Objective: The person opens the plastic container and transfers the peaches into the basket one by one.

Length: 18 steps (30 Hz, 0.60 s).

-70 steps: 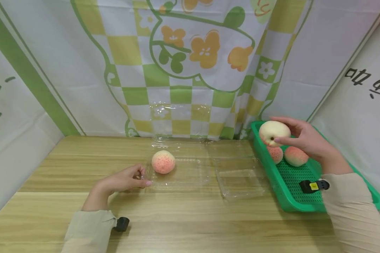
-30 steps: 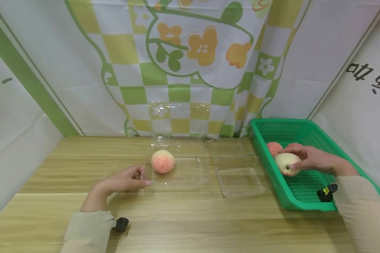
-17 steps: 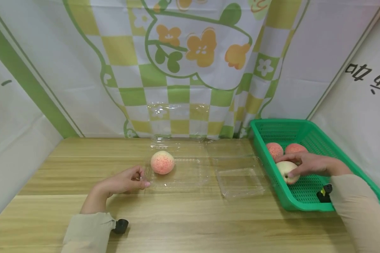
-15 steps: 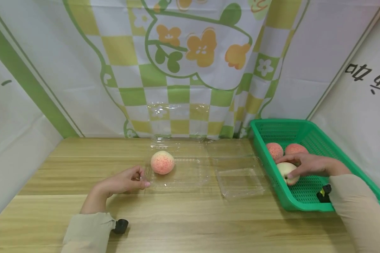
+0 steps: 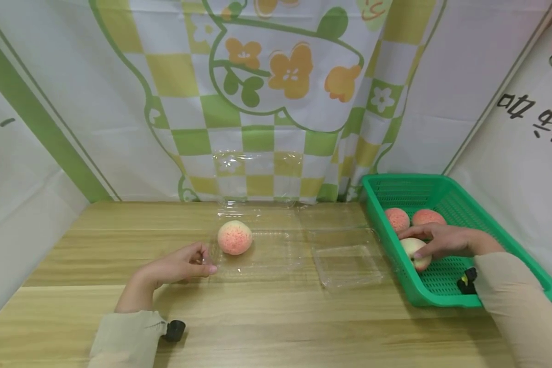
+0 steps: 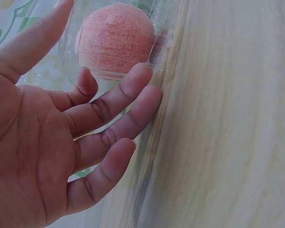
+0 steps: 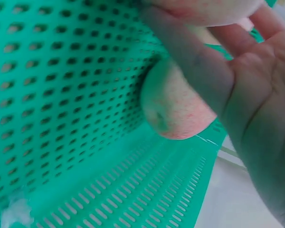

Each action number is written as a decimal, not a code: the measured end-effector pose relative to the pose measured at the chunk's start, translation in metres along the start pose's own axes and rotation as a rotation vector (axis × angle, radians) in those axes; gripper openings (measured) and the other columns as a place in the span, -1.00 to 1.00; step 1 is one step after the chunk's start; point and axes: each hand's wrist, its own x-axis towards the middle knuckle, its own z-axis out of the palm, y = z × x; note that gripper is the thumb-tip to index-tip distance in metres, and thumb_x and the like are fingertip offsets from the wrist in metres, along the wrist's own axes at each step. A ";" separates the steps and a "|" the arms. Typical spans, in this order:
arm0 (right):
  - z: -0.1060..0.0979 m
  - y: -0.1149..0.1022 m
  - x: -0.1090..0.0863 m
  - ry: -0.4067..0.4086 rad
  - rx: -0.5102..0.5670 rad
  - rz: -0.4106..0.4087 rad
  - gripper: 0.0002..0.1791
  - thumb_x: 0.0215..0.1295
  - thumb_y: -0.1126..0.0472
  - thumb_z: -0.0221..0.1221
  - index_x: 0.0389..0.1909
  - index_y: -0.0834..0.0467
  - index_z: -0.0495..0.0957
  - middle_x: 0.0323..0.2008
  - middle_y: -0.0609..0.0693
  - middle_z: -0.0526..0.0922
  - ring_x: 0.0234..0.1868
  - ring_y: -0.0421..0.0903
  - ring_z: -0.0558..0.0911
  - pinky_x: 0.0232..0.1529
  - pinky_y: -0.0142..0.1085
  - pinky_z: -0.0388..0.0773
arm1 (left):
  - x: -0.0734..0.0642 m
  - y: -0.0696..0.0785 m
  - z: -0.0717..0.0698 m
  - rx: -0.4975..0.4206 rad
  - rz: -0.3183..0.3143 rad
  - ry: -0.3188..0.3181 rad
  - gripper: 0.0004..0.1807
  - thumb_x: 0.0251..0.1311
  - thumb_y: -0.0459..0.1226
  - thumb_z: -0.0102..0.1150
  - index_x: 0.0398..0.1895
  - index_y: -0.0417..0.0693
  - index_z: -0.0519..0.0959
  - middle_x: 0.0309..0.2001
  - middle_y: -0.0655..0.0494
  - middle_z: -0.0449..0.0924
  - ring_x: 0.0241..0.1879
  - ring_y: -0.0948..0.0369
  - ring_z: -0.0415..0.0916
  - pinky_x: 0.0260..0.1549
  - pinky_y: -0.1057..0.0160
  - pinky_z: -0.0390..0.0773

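Observation:
My right hand [image 5: 446, 241] grips a pale peach [image 5: 413, 249], thumb on its near side, low inside the green basket [image 5: 425, 299]. Two pinker peaches, one at the left wall [image 5: 397, 220] and another beside it [image 5: 429, 216], lie behind the held one. In the right wrist view, the held peach [image 7: 209, 10] shows at the top, above another peach [image 7: 175, 107]. With thumb and forefinger, my left hand [image 5: 177, 265] holds the left edge of a clear plastic clamshell box [image 5: 278, 253]. A peach [image 5: 235, 237] sits in its left part; its lid [image 5: 257, 176] stands raised behind.
A second clear plastic box [image 5: 349, 266] lies between the clamshell and the basket. Behind the wooden table [image 5: 276, 327] hangs a checked, flowered curtain [image 5: 267, 138]. White printed cloth [image 5: 520, 168] bounds the right side.
My right hand has carried its peach from over the basket's back left corner down inside, in front of the two other peaches. The left hand has stayed at the box's edge.

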 end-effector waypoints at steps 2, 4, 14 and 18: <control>-0.001 -0.002 -0.001 0.002 -0.001 -0.020 -0.25 0.36 0.27 0.21 0.47 0.36 0.10 0.36 0.25 0.29 0.09 -0.22 0.57 0.05 -0.22 0.60 | 0.000 0.000 0.000 -0.002 0.000 -0.001 -0.56 0.29 -0.05 0.25 -0.13 -0.18 0.31 -0.27 0.01 0.43 -0.31 0.11 0.31 -0.37 0.24 0.41; -0.003 -0.006 -0.002 0.012 -0.013 -0.045 -0.27 0.39 0.26 0.18 0.47 0.35 0.10 0.41 0.35 0.22 0.15 -0.29 0.54 0.07 -0.25 0.58 | 0.000 0.000 0.001 -0.003 0.004 -0.005 -0.57 0.30 -0.06 0.25 -0.13 -0.18 0.31 -0.27 0.02 0.43 -0.31 0.12 0.31 -0.37 0.25 0.40; -0.010 -0.032 -0.009 0.170 -0.069 -0.196 -0.37 0.48 0.25 0.07 0.49 0.21 0.13 0.38 0.06 0.38 0.23 -0.39 0.48 0.10 -0.39 0.52 | -0.002 0.001 0.001 -0.021 0.050 -0.021 -0.63 0.33 -0.10 0.23 -0.16 -0.16 0.31 -0.28 0.05 0.38 -0.41 0.21 0.25 -0.47 0.32 0.34; -0.010 -0.042 -0.008 0.199 -0.042 -0.294 -0.42 0.50 0.30 0.03 0.48 0.15 0.17 0.36 -0.05 0.41 0.27 -0.37 0.48 0.12 -0.46 0.49 | -0.001 0.001 0.001 -0.012 0.043 -0.016 -0.64 0.32 -0.10 0.23 -0.18 -0.15 0.32 -0.28 0.06 0.38 -0.43 0.22 0.24 -0.48 0.33 0.33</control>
